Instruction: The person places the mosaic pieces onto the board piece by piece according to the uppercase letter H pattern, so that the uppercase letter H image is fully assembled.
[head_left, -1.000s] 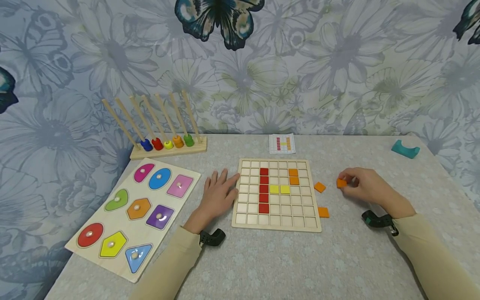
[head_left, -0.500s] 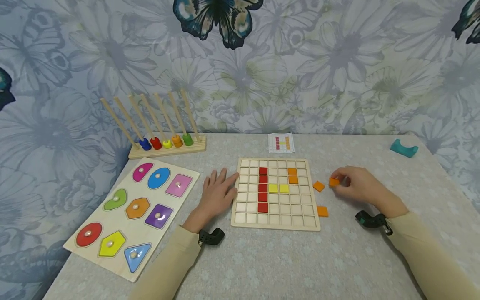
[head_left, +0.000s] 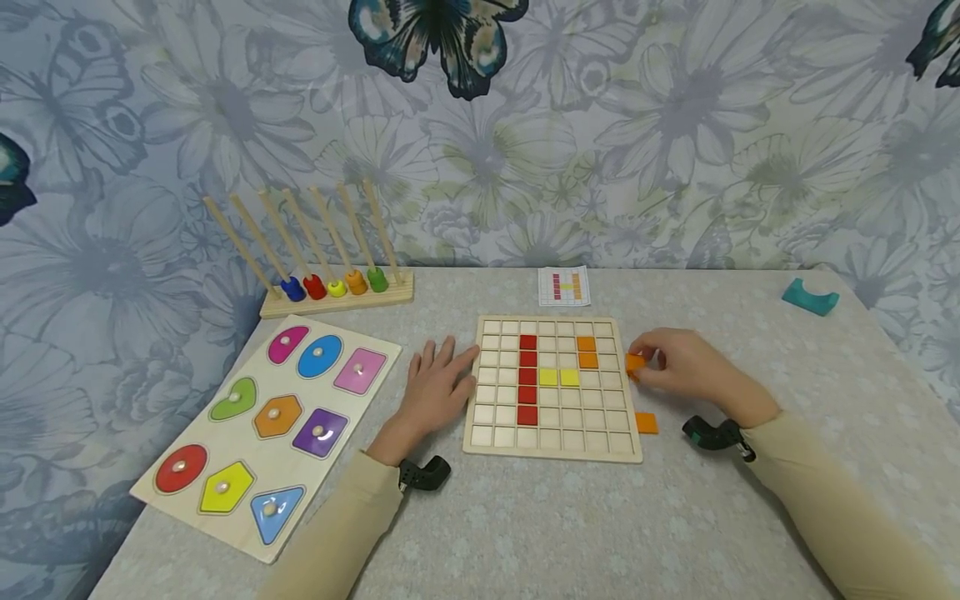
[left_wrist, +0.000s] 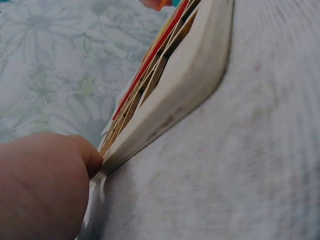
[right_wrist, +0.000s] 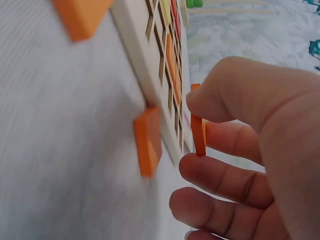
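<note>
A wooden grid board (head_left: 552,446) lies mid-table, bearing a column of red tiles (head_left: 528,376), two yellow tiles (head_left: 558,377) and two orange tiles (head_left: 587,352). My left hand (head_left: 435,396) rests at its left edge with fingers spread, fingertips touching the rim. By the right edge, my right hand (head_left: 693,371) pinches an orange tile (right_wrist: 198,127) between thumb and fingers, above the table. Below it a loose orange tile (right_wrist: 148,142) lies against the board's side. Another loose orange tile (head_left: 647,423) sits nearer the front.
A printed pattern card (head_left: 564,287) lies behind the board. To the left are a shape puzzle board (head_left: 281,433) with knobbed pieces and a peg stand (head_left: 337,304) with coloured beads. A teal curved piece (head_left: 810,297) lies far right, and a papered wall rises behind.
My right hand has moved left with the pinched orange tile, from open table to the grid board's right edge, over the loose tile there. My left hand has stayed put.
</note>
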